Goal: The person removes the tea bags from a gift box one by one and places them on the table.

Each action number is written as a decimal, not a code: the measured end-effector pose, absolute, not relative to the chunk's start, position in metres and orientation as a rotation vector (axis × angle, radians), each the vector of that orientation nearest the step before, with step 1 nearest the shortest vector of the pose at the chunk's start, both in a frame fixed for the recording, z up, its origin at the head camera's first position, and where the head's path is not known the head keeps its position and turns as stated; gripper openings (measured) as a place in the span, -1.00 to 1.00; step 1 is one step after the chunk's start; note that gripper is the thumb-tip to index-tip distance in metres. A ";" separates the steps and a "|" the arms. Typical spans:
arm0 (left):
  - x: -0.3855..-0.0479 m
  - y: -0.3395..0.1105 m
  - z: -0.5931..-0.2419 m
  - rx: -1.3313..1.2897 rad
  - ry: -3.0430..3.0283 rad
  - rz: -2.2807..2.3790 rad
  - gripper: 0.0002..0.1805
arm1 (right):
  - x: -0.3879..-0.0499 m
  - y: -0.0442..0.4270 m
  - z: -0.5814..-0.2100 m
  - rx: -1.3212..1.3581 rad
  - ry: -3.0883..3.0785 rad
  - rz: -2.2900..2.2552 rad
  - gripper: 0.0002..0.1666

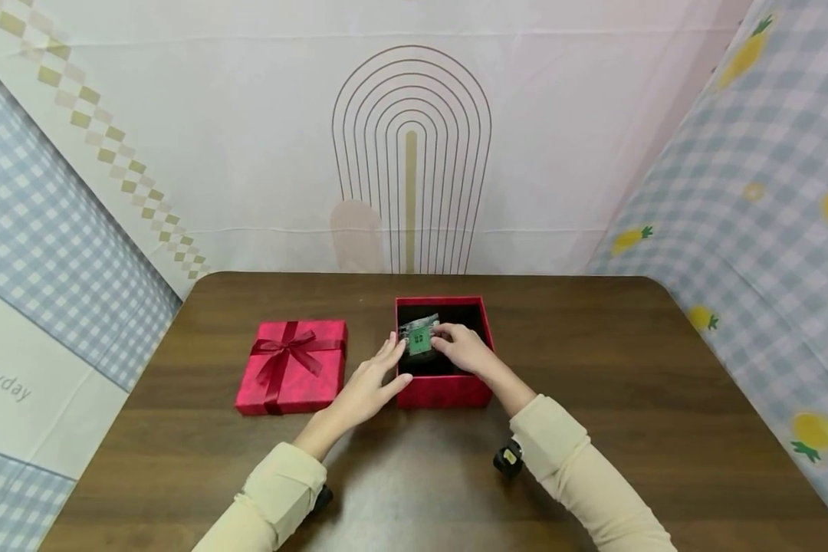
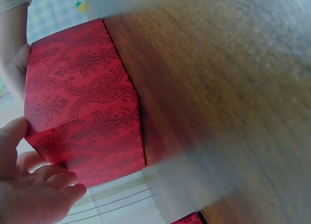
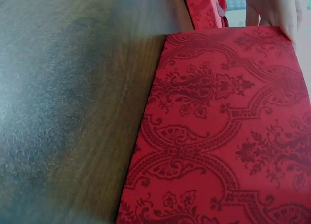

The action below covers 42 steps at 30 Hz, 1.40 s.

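Observation:
An uncovered red gift box (image 1: pixel 445 392) with a dark inside stands on the table, its outer sides patterned with dark red scrolls. Inside its mouth is a small shiny packet (image 1: pixel 419 340) with a green face, tilted. My right hand (image 1: pixel 464 349) reaches over the near right of the box and pinches the packet's right edge. Over the left rim lies my left hand (image 1: pixel 369 387), fingers extended toward the packet's left side, thumb apart. In the left wrist view, the left hand (image 2: pixel 36 185) touches the box's corner and side. The right wrist view hides the right hand's fingers behind the box wall (image 3: pixel 218 122).
Left of the box lies its red lid (image 1: pixel 297 376) with a dark red ribbon bow (image 1: pixel 291 349). Both stand on a brown wooden table (image 1: pixel 593 360). A white patterned cloth (image 1: pixel 262 138) hangs behind, with checked cloths at both sides.

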<state>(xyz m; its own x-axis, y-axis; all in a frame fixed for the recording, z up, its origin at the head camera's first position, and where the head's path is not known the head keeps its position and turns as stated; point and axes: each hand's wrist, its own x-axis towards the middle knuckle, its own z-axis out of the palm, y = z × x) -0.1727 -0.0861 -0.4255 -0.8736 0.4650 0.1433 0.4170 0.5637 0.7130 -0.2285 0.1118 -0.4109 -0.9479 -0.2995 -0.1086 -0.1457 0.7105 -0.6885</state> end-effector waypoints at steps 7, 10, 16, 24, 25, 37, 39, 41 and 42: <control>-0.172 -0.086 -0.424 0.771 2.719 1.215 -0.35 | -0.231 0.113 -0.412 -0.430 2.480 -1.151 -0.53; -0.172 -0.085 -0.424 0.772 2.719 1.219 -0.35 | -0.229 0.115 -0.412 -0.445 2.520 -1.237 -0.55; -0.174 -0.085 -0.425 0.763 2.732 1.204 -0.35 | -0.220 0.126 -0.403 -0.428 2.714 -1.435 -0.66; -0.174 -0.085 -0.428 0.772 2.737 1.172 -0.34 | -0.213 0.151 -0.390 -0.394 2.607 -1.720 -0.63; -0.174 -0.085 -0.428 0.772 2.736 1.174 -0.34 | -0.213 0.155 -0.391 -0.385 2.586 -1.761 -0.63; -0.173 -0.086 -0.425 0.740 2.741 1.173 -0.34 | -0.213 0.218 -0.396 -0.282 2.485 -2.093 -0.58; -0.173 -0.086 -0.425 0.745 2.737 1.173 -0.34 | -0.212 0.228 -0.397 -0.249 2.479 -2.113 -0.58; -0.172 -0.086 -0.425 0.750 2.729 1.168 -0.34 | -0.211 0.238 -0.399 -0.221 2.476 -2.130 -0.56; -0.172 -0.085 -0.425 0.753 2.724 1.170 -0.34 | -0.211 0.244 -0.401 -0.205 2.483 -2.133 -0.56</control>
